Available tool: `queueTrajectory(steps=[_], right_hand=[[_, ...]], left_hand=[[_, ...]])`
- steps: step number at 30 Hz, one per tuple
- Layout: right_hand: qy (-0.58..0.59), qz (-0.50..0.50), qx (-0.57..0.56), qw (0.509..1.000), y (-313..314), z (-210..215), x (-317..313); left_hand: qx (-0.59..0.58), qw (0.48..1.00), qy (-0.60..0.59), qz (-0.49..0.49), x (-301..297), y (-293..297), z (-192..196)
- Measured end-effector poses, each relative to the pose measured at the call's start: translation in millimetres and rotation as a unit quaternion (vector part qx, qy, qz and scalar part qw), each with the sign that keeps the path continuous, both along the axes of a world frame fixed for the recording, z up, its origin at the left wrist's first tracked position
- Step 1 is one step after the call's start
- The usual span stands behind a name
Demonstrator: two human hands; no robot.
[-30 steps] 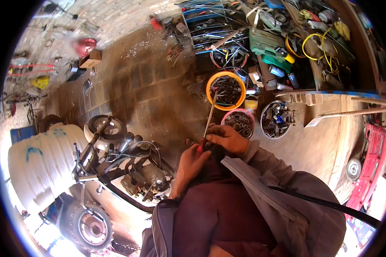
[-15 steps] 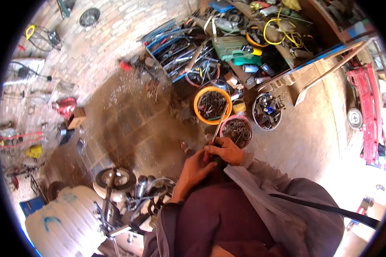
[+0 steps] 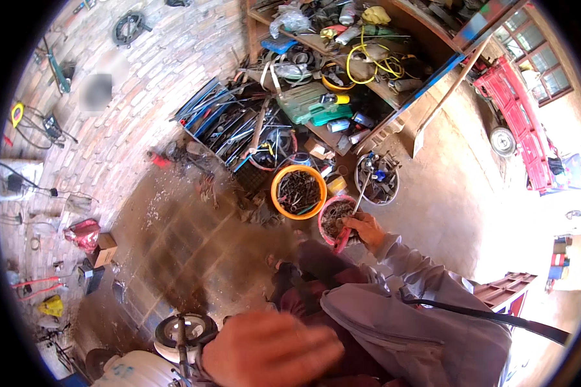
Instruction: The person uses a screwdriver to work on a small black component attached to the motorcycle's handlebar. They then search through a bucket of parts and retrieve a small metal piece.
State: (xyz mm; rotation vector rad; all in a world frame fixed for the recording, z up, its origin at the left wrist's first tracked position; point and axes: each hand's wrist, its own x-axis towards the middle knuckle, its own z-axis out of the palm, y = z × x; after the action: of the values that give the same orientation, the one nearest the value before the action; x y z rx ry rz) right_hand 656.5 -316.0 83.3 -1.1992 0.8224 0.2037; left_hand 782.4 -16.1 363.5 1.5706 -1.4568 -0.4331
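Observation:
My right hand (image 3: 366,231) is shut on a long screwdriver (image 3: 361,193) with a red handle, its thin metal shaft pointing up and away. The hand hovers at the near rim of a pink bowl (image 3: 326,216) filled with small metal parts. An orange bowl (image 3: 276,193) of bolts and parts stands just left of it on the floor. My left hand (image 3: 271,351) is close to the camera at the bottom, blurred, fingers stretched out and holding nothing, above my grey-sleeved lap and next to a motorcycle's white tank (image 3: 139,373).
A grey round tub (image 3: 388,192) of parts sits right of the pink bowl. A blue tray of long tools (image 3: 223,122) leans on the brick wall. Cluttered shelves (image 3: 342,51) rise behind. A red vehicle (image 3: 519,109) stands outside on the right. A small wheel (image 3: 177,330) lies at bottom left.
My hands have parted: the right one reached out with the screwdriver to the pink bowl, the left one dropped toward the motorcycle. The view swung right, toward the shelves.

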Motion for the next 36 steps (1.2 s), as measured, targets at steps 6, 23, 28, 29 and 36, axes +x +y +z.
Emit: queueTrajectory(steps=[6,23,28,29,36], right_hand=[[0.003,-0.086,0.003,0.996,-13.0,-40.3,-4.3],[0.015,-0.168,0.062,0.984,-11.9,-36.7,34.5],[0.022,-0.228,0.022,0.973,0.8,-50.6,36.0],[0.032,-0.249,0.018,0.968,8.6,-50.9,39.1],[0.012,-0.380,0.059,0.923,59.7,14.2,84.1]], left_hand=[[-0.183,0.934,-0.307,0.011,1.2,-52.4,44.6],[-0.230,0.933,-0.278,-0.015,77.4,-143.7,40.0],[-0.215,0.926,-0.310,0.000,113.3,-130.0,65.7],[-0.275,0.888,-0.355,-0.096,137.9,-130.2,66.5],[-0.263,0.916,-0.246,-0.177,196.4,-101.6,68.0]])
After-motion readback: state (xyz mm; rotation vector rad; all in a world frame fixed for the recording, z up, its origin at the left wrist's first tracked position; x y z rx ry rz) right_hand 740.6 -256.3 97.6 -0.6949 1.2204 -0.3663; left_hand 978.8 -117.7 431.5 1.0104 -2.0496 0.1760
